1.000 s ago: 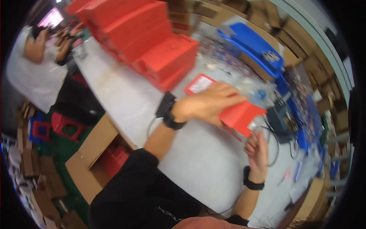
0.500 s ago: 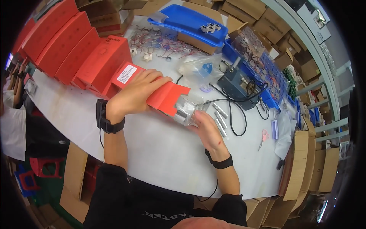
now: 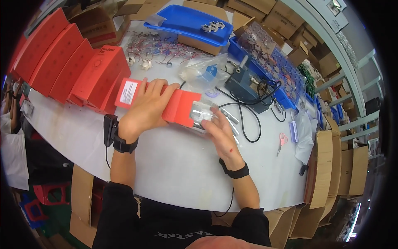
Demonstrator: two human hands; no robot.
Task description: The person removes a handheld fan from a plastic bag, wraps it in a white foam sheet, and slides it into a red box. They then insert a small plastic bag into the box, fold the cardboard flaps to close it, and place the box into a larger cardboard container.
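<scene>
My left hand (image 3: pixel 150 107) is wrapped over a slim red carton (image 3: pixel 179 110) with a white label, held above the table in front of me. The carton lies nearly level, and its opened end with cut flaps faces right. A clear plastic insert (image 3: pixel 202 111) sticks out of that end. Thumb and fingers of my right hand (image 3: pixel 222 135) are closed on the insert's outer end. Something grey or metallic shows inside the plastic, but I cannot make out what. Just beyond my right fingers, several silver cylinders (image 3: pixel 230 116) lie on the table, partly covered by the hand.
Larger red boxes (image 3: pixel 97 74) stand in a row at the left. A blue tray (image 3: pixel 186 25) with white parts, wired parts (image 3: pixel 161 45) and a plastic bag (image 3: pixel 203 72) are at the back. To the right are a dark machine (image 3: pixel 248 89) with cables and pink scissors (image 3: pixel 282 141).
The carton has turned from slanting down to the right to nearly level. My right hand has shifted its grip on the clear insert. The whole view has swung slightly.
</scene>
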